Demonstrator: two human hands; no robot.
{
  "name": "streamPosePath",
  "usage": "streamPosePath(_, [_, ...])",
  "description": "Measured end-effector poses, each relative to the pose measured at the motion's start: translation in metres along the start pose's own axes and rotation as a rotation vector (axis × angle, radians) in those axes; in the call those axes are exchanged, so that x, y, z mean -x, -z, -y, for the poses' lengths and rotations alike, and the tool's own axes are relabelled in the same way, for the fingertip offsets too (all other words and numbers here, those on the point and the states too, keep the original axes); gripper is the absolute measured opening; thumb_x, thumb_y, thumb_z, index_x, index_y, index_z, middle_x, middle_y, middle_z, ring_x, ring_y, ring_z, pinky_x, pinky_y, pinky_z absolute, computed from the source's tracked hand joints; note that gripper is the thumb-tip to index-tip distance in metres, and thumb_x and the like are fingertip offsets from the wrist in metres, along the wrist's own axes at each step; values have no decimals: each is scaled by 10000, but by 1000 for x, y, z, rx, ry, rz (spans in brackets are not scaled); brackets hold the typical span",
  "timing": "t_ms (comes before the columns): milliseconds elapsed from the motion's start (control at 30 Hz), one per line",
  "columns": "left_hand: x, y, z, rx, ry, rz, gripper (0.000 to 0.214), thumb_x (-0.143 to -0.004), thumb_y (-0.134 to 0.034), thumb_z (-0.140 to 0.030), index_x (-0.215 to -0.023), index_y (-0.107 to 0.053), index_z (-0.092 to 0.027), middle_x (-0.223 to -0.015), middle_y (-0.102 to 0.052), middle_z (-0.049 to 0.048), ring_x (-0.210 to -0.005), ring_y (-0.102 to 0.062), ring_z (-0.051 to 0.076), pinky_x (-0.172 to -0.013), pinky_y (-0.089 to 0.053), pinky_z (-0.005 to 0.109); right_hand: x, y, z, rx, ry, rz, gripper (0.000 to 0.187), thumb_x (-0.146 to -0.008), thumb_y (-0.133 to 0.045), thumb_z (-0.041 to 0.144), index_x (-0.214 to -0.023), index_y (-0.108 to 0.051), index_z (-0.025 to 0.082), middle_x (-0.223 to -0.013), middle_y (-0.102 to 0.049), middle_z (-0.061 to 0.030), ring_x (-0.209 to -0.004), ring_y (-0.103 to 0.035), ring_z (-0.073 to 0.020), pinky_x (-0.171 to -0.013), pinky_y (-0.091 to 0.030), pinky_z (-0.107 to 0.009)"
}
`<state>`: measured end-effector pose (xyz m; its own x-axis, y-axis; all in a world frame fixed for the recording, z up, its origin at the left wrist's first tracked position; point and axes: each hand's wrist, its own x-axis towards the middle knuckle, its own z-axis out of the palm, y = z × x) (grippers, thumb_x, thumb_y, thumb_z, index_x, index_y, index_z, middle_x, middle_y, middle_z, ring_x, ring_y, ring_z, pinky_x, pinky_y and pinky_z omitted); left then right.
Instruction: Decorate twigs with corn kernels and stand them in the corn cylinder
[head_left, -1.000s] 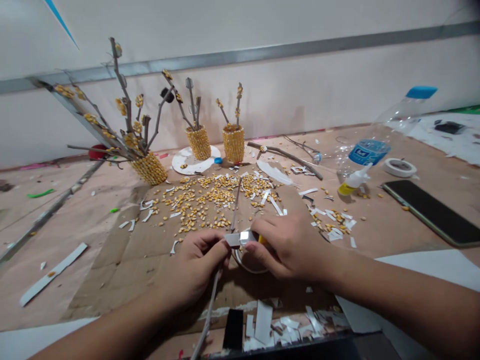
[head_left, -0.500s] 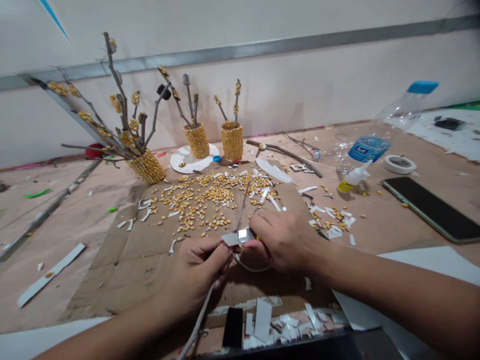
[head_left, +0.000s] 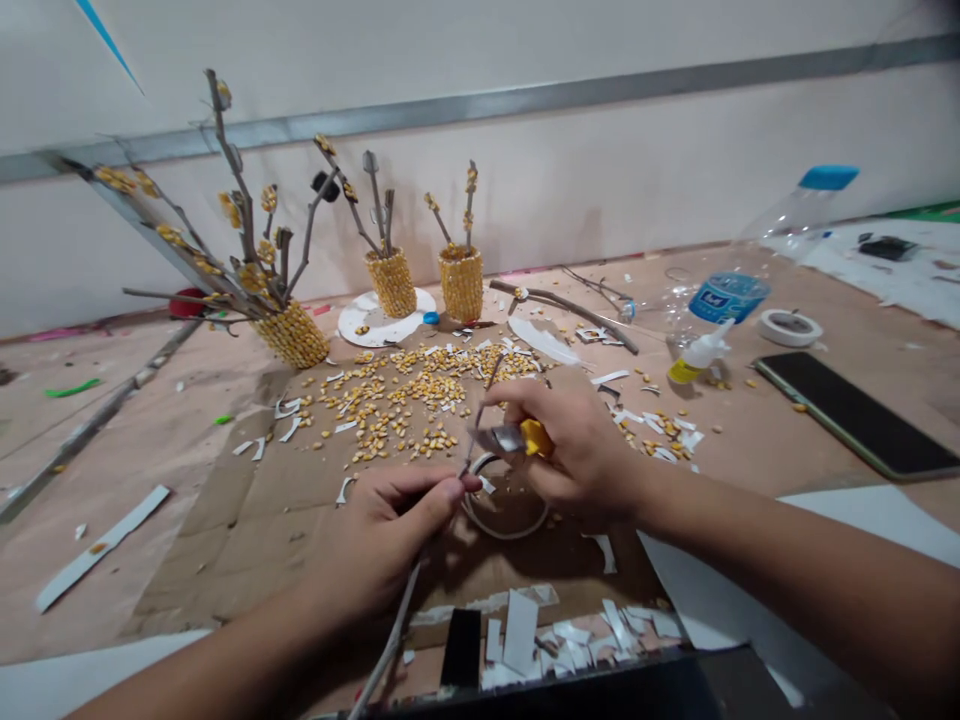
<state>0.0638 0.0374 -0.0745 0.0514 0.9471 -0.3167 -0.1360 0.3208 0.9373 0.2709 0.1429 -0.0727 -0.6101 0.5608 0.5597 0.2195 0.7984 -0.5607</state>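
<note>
My left hand (head_left: 382, 535) is closed in a pinch on a thin grey twig (head_left: 480, 415), which runs from the near edge up towards the scattered corn kernels (head_left: 405, 390). My right hand (head_left: 581, 450) is closed around a small tool with a yellow handle (head_left: 536, 437) and a grey metal front, held against the twig just above my left fingertips. A clear tape ring (head_left: 506, 505) lies on the brown cardboard (head_left: 247, 530) under and between both hands.
Three kernel-covered pots with twigs stand at the back (head_left: 296, 335) (head_left: 394, 282) (head_left: 461, 283), one on a white plate (head_left: 358, 322). To the right are a plastic bottle (head_left: 739, 285), glue bottle (head_left: 694, 355), tape roll (head_left: 787, 327) and phone (head_left: 855, 412). White paper scraps (head_left: 525, 630) lie near me.
My right hand has lifted up and back from my left hand, which uncovers the tape ring. The white strip held between both hands is no longer visible. The twig tilts more to the right.
</note>
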Motion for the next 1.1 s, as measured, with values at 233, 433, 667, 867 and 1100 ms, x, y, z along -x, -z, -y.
streamPosePath(233, [-5,0,2,133,18,14,478,-812,-865,-568,-1075,-832,-170,-671,-687,18,-477,-523,81,-453,-374,182,-2,5,-23,-43,76,-71,162,-946,-597,102,-1037,-709,177,-927,-785,-72,-813,-704,-185,-755,-519,-308])
streamPosePath(433, [-6,6,-4,98,109,80,401,-866,-797,-533,-994,-811,-153,-768,-782,100,-606,-685,176,-584,-559,271,-6,19,-34,-15,-10,-176,93,-1003,-618,205,-978,-708,199,-881,-777,-48,-793,-712,-186,-762,-531,-312])
streamPosePath(667, [0,-1,-5,64,143,61,347,-779,-910,-456,-934,-812,-161,-845,-790,98,-678,-693,151,-549,-458,192,-6,21,-39,-103,-52,-292,101,-996,-648,176,-1033,-740,192,-891,-777,-34,-658,-648,-138,-612,-486,-280])
streamPosePath(867, [1,-6,-4,12,227,83,404,-875,-805,-547,-869,-707,-155,-684,-756,67,-402,-487,55,-376,-292,142,-7,19,-45,-300,-73,-365,190,-1002,-688,228,-1188,-722,234,-996,-811,-39,-721,-711,-143,-613,-555,-286])
streamPosePath(1100, [3,-7,-5,76,229,101,569,-868,-818,-542,-1268,-608,-197,-800,-814,107,-425,-564,83,-373,-329,128,-10,21,-45,-314,-152,-397,108,-965,-706,224,-1070,-729,212,-982,-815,-39,-569,-643,-109,-503,-533,-275])
